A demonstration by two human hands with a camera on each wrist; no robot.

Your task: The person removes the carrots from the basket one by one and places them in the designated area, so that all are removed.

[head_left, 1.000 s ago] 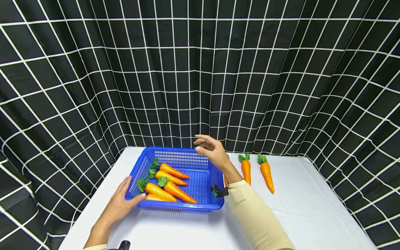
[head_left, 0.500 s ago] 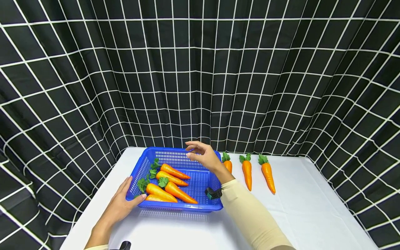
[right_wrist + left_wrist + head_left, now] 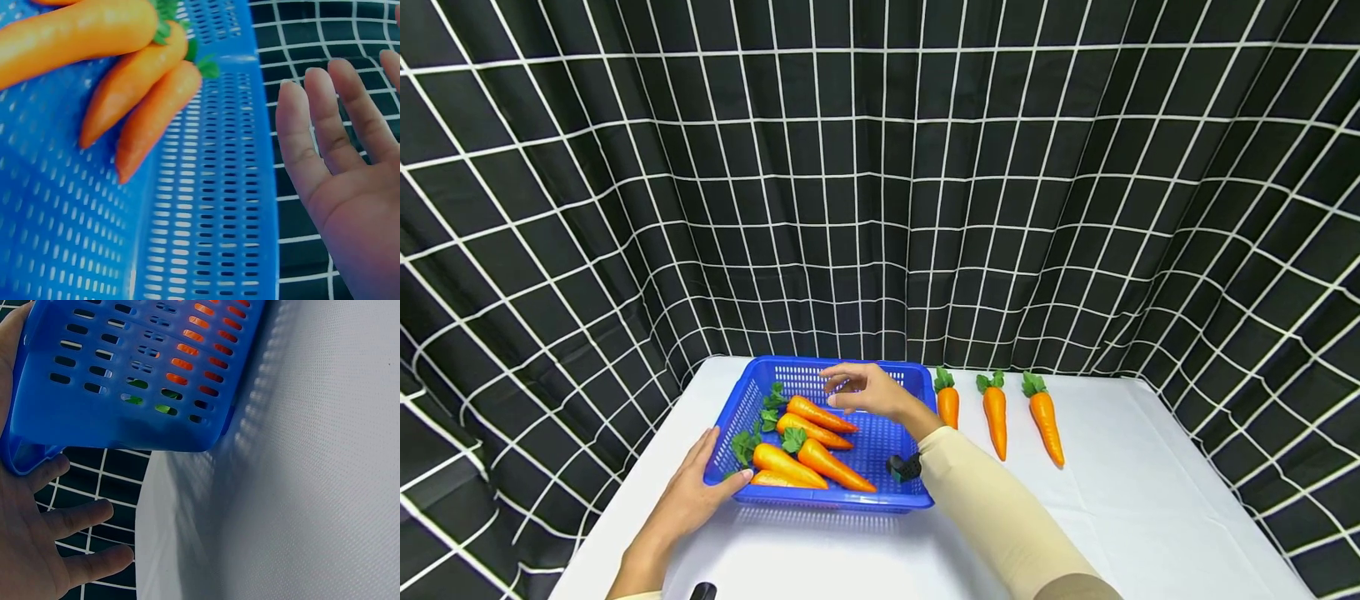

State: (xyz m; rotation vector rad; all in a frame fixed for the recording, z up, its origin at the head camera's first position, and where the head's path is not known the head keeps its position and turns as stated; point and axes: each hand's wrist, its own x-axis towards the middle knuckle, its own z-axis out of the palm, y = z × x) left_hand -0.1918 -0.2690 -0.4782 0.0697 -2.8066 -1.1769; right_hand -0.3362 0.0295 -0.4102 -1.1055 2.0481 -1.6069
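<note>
A blue perforated plastic basket (image 3: 880, 497) stands on the white table, with several orange carrots (image 3: 823, 463) with green tops lying in its left half. At the basket's front left corner is my left hand (image 3: 688, 493), its thumb along the front rim and its fingers beside the left side. The left wrist view shows the fingers of this hand (image 3: 28, 531) straight and spread by the corner. Over the back part of the basket hovers my right hand (image 3: 872, 390), empty, with loosely bent fingers, above the tip of the rearmost carrot (image 3: 820, 413).
Three more carrots lie on the table right of the basket: a near one (image 3: 949, 407), a middle one (image 3: 996, 421) and a far right one (image 3: 1046, 425). A black curtain with a white grid (image 3: 880, 183) surrounds the table's back and sides.
My right hand has moved left and a little lower over the basket, uncovering the nearest carrot on the table. My left hand and the carrots in the basket stay where they were.
</note>
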